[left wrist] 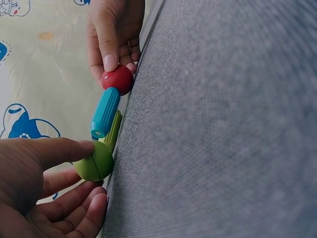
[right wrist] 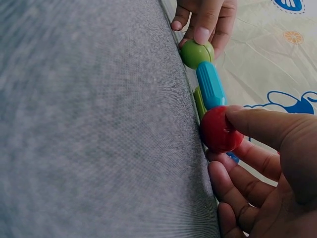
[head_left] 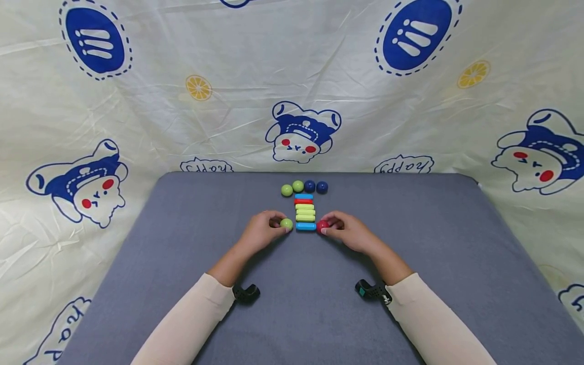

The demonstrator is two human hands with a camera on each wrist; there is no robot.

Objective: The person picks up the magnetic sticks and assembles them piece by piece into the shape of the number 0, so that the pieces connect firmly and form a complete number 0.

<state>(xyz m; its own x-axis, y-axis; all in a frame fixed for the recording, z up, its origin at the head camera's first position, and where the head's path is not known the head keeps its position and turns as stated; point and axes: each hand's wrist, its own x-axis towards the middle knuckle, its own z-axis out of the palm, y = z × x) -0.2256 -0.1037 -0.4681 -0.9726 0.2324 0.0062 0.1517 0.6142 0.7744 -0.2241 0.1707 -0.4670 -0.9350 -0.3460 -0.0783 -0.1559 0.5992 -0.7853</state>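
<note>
My left hand pinches a green ball between thumb and fingers, just left of the near blue stick. A narrow gap shows between ball and stick in the head view. On the other side, my right hand grips a red ball at that stick's right end; whether they are joined I cannot tell. Both wrist views show the ribbed blue stick lying between the two balls. Beyond it, yellow-green sticks, a red stick and another blue stick lie in a column.
Two green balls and two dark blue balls form a row past the far blue stick. Everything lies on a grey cloth-covered table. A printed pale curtain hangs behind its far edge.
</note>
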